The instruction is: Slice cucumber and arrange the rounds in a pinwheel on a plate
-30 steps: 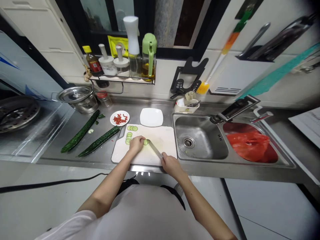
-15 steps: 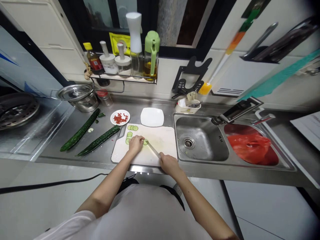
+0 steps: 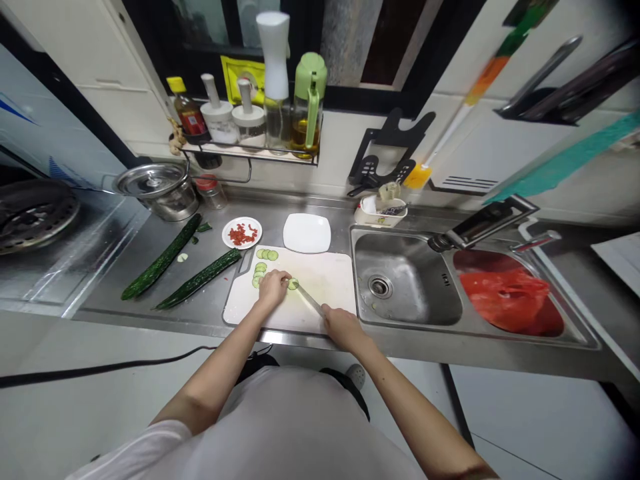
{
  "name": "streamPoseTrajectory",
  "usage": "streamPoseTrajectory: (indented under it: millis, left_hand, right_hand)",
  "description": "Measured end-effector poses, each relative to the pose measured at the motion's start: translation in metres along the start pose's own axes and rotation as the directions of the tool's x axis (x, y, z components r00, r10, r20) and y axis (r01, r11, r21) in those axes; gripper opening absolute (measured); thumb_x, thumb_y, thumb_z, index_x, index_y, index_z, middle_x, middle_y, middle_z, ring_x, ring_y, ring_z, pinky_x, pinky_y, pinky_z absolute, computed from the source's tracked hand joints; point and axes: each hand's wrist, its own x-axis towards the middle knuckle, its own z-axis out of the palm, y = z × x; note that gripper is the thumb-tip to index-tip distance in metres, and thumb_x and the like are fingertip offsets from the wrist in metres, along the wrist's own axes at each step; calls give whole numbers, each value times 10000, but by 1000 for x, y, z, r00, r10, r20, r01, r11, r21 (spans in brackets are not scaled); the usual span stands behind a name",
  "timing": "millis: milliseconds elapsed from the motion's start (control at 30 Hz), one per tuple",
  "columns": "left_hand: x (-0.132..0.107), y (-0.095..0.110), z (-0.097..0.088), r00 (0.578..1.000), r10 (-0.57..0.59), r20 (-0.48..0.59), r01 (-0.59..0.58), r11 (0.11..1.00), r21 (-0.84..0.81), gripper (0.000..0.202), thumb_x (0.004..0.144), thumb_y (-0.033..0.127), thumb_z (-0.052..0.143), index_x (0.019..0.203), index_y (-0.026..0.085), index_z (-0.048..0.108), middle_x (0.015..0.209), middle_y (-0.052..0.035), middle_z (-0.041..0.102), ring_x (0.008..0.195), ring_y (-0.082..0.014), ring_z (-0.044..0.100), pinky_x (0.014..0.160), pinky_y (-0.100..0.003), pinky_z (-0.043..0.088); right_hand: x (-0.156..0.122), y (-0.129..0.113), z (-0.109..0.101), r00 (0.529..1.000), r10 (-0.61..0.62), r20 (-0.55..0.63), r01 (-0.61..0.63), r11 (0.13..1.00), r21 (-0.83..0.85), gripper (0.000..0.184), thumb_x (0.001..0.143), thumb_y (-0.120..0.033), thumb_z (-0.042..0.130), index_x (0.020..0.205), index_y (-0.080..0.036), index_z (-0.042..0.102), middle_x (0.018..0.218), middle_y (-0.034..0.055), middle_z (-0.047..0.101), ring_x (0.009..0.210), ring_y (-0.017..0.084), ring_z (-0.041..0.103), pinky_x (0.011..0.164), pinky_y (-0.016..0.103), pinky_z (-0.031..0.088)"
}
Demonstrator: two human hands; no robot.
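Note:
My right hand (image 3: pixel 343 327) is wrapped round the handle of a knife (image 3: pixel 311 300). Its blade points away and to the left, and the tip lies at a round cucumber slice (image 3: pixel 293 284) on the white cutting board (image 3: pixel 320 267). My left hand (image 3: pixel 273 289) has its fingers drawn together, with the fingertips at that slice's left edge. Several cut slices (image 3: pixel 260 268) lie just behind and left of the left hand. A short row of cucumber slices (image 3: pixel 267 255) is near the board's back left corner.
Two whole cucumbers (image 3: pixel 197 280) lie left of the board. Behind it stand a plate of chopped red pieces (image 3: pixel 242 233) and a white plate (image 3: pixel 307 233). A steel sink (image 3: pixel 407 280) is on the right, with a red plastic bag (image 3: pixel 505 300) in its second basin. A lidded pot (image 3: pixel 160 190) stands back left.
The camera view has shifted slightly. Both hands, the knife and the slice under it keep nearly the same places on the board.

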Motion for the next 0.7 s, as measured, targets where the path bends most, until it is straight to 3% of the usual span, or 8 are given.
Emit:
streamPoseTrajectory:
  millis: [700]
  left_hand:
    - [-2,4,2,999,-30,-18,30,998,50,227,857,213,520,1028,238,667,1013,-63,675,1018,-232,588,882,-361,396]
  right_hand:
    - [8,-2,-5,999,-13,30,12,999,30,290,913,-126,349,1140,-145,528,1017,166,677,974,249,651,736,315,448]
